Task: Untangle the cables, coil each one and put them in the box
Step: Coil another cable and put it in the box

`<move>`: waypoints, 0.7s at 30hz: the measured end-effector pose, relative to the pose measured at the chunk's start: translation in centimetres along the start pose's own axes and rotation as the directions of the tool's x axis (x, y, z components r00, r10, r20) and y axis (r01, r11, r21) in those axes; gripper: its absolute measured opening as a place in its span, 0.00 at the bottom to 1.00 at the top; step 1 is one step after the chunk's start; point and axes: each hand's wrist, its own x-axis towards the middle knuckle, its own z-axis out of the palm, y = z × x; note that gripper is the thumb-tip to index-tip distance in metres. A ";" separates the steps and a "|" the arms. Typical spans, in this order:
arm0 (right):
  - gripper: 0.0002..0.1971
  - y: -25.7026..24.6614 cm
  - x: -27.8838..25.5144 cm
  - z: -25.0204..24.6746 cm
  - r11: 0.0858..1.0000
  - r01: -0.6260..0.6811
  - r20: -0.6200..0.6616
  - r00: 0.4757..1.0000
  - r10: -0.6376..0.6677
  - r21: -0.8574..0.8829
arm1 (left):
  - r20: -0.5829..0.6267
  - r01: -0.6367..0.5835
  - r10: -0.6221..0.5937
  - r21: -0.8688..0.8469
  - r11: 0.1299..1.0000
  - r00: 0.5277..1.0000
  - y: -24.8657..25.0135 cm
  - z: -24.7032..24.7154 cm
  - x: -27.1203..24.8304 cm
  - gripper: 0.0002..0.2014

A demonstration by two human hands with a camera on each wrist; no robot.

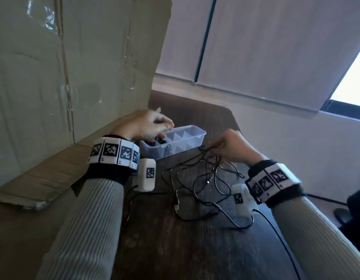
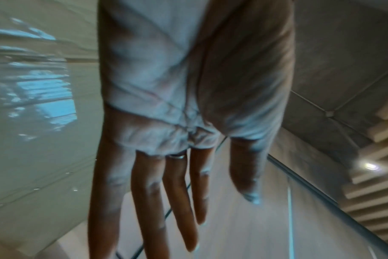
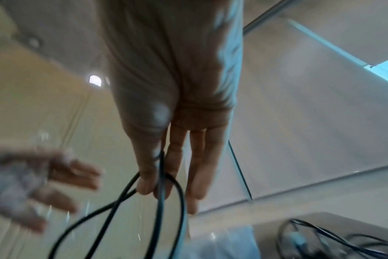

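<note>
A clear plastic box [image 1: 192, 144] with dividers stands on the dark table [image 1: 175, 245]. Black coiled cable [image 1: 160, 142] lies in its near-left compartments. My left hand [image 1: 153, 126] hovers over that end; in the left wrist view the left hand [image 2: 166, 175] has straight fingers and holds nothing. My right hand [image 1: 229, 145] is just right of the box and pinches a black cable [image 3: 131, 192] between thumb and forefinger [image 3: 144, 185]. A tangle of black cables [image 1: 205, 178] spreads on the table below both hands.
A large cardboard box [image 1: 74, 77] stands close on the left, its flap [image 1: 43, 178] lying over the table's left side. The table's right edge [image 1: 256, 158] runs just beyond my right hand. Wrist-camera leads [image 1: 276, 229] trail near my forearms.
</note>
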 end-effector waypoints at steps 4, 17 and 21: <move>0.08 -1.9 -1.4 -3.2 0.962 0.047 -0.208 0.978 0.011 0.269 | 0.213 -0.155 0.122 0.146 0.977 0.969 2.6 2.5 -0.2 0.25; 0.10 3.3 -6.6 -7.5 0.748 -0.186 -0.310 0.827 0.469 0.637 | 0.240 -0.191 0.163 0.099 0.977 0.957 2.3 2.2 0.0 0.08; 0.12 4.5 -6.4 -7.4 0.656 -0.214 -0.261 0.795 0.547 0.724 | 0.031 -0.212 0.211 0.053 0.976 0.977 2.1 1.6 0.0 0.04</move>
